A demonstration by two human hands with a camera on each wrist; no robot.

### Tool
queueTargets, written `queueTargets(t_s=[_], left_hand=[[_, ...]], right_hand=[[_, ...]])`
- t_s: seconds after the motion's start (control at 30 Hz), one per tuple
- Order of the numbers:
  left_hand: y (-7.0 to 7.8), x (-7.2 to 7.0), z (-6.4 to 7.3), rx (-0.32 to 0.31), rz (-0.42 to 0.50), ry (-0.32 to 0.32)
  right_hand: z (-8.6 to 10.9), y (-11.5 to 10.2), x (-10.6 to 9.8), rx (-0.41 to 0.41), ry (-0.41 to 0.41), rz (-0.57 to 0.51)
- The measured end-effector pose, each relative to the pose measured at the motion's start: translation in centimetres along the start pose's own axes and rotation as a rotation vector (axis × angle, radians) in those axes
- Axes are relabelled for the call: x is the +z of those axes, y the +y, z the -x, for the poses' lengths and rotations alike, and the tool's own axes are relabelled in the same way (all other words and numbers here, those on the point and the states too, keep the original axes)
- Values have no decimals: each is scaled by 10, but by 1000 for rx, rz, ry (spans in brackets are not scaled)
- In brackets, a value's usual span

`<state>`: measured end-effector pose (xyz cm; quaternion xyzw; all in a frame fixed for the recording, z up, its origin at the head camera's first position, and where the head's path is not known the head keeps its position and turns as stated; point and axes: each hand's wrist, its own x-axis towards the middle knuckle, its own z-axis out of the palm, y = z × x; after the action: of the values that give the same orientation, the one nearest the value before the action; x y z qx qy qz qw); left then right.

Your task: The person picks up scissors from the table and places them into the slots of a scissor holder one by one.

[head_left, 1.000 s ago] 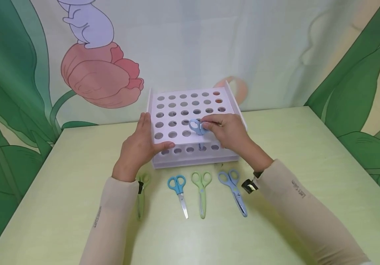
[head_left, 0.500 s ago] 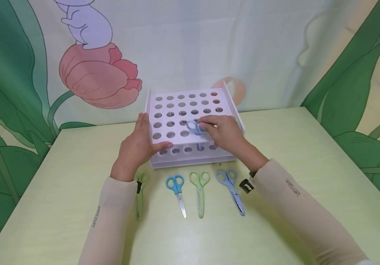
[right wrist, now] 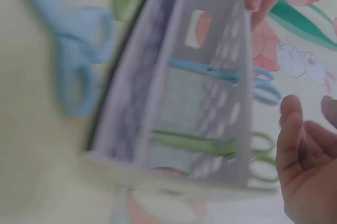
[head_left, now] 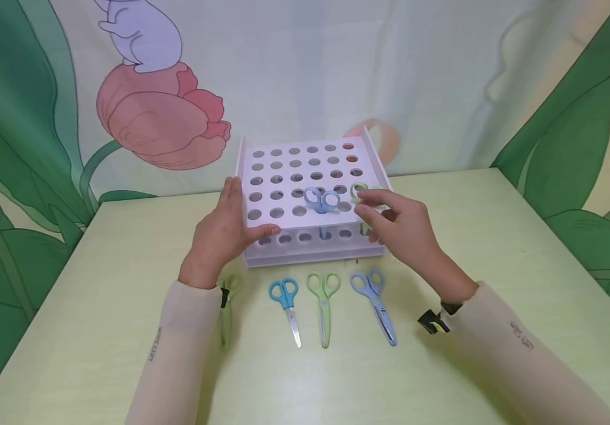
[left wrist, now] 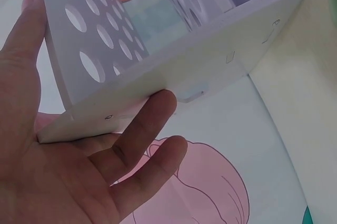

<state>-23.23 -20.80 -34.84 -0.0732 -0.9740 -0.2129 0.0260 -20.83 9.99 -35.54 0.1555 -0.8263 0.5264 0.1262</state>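
A white two-tier rack (head_left: 283,219) with rows of round holes stands at the back of the table. My left hand (head_left: 219,236) holds its left side, thumb over the front edge and fingers along the outer panel (left wrist: 184,84). Light blue scissors (head_left: 322,202) stand in the upper tier with handles up and blades down. To their right are green scissors (head_left: 359,190), also upright in a hole and partly hidden by my right hand (head_left: 403,227). That hand holds nothing; the right wrist view shows its loosely bent fingers apart from the green handles (right wrist: 262,168).
On the table in front of the rack lie teal scissors (head_left: 284,295), green scissors (head_left: 324,301) and blue scissors (head_left: 375,304). Another green pair (head_left: 225,324) is partly hidden by my left wrist. A printed curtain (head_left: 294,77) hangs behind the rack.
My right hand has let go of the light blue scissors' handles and moved right and toward me. The scissors stay in the rack. My left hand keeps its place on the rack.
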Motion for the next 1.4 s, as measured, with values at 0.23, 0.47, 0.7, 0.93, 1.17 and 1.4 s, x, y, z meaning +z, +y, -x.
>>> queueTargets(t_s=[0.23,0.47,0.7,0.93,1.17,1.4], left_hand=[[3,1,-1,12,-2,-18],[1,0,1,14,8,-25],[1,-2,1,29,11,-20],[0,-4,3,28,9,-26],[-3,-5,3,36,13,-12],[-1,-2,2,45,17,-9]], right_hand=[[25,57,-11,55,-57,-191],[35,91,-10,134,-202,-83],[43,107,-22,78,-432,190],[39,107,-26,40,-640,207],[35,101,-23,-10,-702,291],[33,106,-38,29,-764,252]])
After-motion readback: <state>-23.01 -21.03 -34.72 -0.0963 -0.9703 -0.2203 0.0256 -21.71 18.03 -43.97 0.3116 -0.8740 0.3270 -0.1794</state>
